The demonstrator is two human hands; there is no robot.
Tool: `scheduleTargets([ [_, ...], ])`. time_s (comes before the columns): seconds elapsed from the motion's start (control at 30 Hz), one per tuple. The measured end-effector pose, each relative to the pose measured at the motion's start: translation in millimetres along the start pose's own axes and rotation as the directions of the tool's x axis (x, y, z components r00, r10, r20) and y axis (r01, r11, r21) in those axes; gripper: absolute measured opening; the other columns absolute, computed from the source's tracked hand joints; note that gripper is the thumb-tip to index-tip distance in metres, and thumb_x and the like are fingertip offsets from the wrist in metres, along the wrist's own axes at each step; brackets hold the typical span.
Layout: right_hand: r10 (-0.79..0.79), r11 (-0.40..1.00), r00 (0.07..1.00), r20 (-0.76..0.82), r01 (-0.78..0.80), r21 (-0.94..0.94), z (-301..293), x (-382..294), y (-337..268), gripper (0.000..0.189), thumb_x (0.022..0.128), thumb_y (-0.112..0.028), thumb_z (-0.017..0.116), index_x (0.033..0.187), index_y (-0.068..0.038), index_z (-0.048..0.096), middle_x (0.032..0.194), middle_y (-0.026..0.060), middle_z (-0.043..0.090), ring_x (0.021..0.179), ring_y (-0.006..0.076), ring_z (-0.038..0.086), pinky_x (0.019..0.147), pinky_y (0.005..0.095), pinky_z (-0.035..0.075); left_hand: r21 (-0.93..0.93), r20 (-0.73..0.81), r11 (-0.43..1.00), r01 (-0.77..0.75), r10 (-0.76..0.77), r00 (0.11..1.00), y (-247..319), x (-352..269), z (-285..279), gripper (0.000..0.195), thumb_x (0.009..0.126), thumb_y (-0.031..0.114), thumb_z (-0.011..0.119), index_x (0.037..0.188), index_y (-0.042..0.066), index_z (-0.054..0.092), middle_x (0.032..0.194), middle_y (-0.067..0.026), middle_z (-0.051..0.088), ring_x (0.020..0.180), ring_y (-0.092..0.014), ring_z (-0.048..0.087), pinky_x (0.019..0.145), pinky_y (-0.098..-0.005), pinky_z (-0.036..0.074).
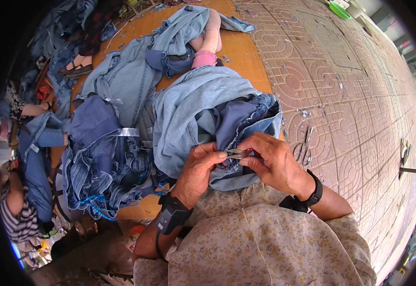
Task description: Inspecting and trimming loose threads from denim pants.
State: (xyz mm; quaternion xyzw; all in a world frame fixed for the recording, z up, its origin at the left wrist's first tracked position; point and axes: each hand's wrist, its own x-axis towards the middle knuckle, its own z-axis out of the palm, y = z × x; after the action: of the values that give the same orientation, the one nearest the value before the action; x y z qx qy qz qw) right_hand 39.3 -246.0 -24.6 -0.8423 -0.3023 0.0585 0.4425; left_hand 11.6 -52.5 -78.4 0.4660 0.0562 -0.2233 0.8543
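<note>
My right hand (274, 161) holds a small pair of metal thread snips (237, 153) between thumb and fingers, blades pointing left. The tips reach the frayed seam of a light-blue denim garment (190, 107) spread over my lap and turned inside out. My left hand (200, 168) pinches that seam right at the blade tips; its thumb hides part of the spot. Slate-blue pocket cloth (232, 116) bulges from the garment just above both hands.
Left of my lap lies a heap of jeans (104, 171) with blue threads. An orange mat (254, 60) borders patterned paving tiles (300, 82), where scissors (305, 146) lie. An outstretched leg (212, 35) rests ahead. People sit at left among denim. A green basin (340, 10) stands far right.
</note>
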Motion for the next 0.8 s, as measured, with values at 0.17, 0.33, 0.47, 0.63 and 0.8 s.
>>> scheduleTargets([
  [0.17,0.001,1.000,0.999,-0.038,-0.001,0.008,1,0,1,0.021,0.070,0.000,0.065,0.088,-0.002,0.054,0.080,0.0126,0.059,0.073,0.0314,0.059,0.061,0.0378,0.047,0.011,-0.003,1.000,0.002,-0.002,1.000,0,0,0,0.024,0.080,0.012,0.055,0.099,-0.002,0.060,0.088,-0.0013,0.062,0.079,-0.008,0.055,0.076,-0.0225,0.042],
  [0.33,-0.043,0.997,0.996,-0.072,0.039,-0.064,3,0,3,0.018,0.072,-0.001,0.065,0.087,-0.002,0.054,0.079,0.0122,0.059,0.072,0.0311,0.060,0.061,0.0366,0.047,0.044,-0.015,0.999,-0.001,0.002,1.000,1,-1,1,0.023,0.081,0.012,0.055,0.099,-0.001,0.060,0.086,-0.0005,0.062,0.076,-0.007,0.054,0.073,-0.0216,0.042],
  [0.47,0.174,0.954,0.980,-0.095,-0.144,0.264,5,-1,12,0.021,0.075,-0.012,0.070,0.083,-0.002,0.054,0.069,0.0053,0.056,0.061,0.0156,0.055,0.053,0.0278,0.043,0.018,-0.045,1.000,-0.003,0.003,0.999,1,-1,4,0.024,0.081,0.014,0.056,0.099,-0.001,0.061,0.085,0.0000,0.062,0.075,-0.007,0.054,0.071,-0.0216,0.041],
  [0.63,0.359,0.839,0.932,0.055,-0.348,0.417,12,8,19,0.022,0.075,-0.016,0.073,0.075,-0.001,0.058,0.061,-0.0014,0.052,0.056,0.0029,0.044,0.048,0.0209,0.036,0.061,-0.053,0.998,-0.024,0.027,0.998,1,2,14,0.017,0.082,0.012,0.056,0.094,0.000,0.061,0.082,-0.0001,0.061,0.074,-0.006,0.053,0.070,-0.0206,0.041],
  [0.8,0.372,0.601,0.890,0.263,-0.447,0.663,4,13,13,0.015,0.080,-0.014,0.068,0.071,-0.007,0.058,0.059,-0.0068,0.048,0.054,0.0003,0.040,0.046,0.0187,0.031,0.043,-0.080,0.998,-0.037,0.040,0.996,1,-3,10,0.017,0.082,0.010,0.054,0.096,0.002,0.061,0.085,0.0008,0.061,0.078,-0.006,0.054,0.074,-0.0216,0.041],
])
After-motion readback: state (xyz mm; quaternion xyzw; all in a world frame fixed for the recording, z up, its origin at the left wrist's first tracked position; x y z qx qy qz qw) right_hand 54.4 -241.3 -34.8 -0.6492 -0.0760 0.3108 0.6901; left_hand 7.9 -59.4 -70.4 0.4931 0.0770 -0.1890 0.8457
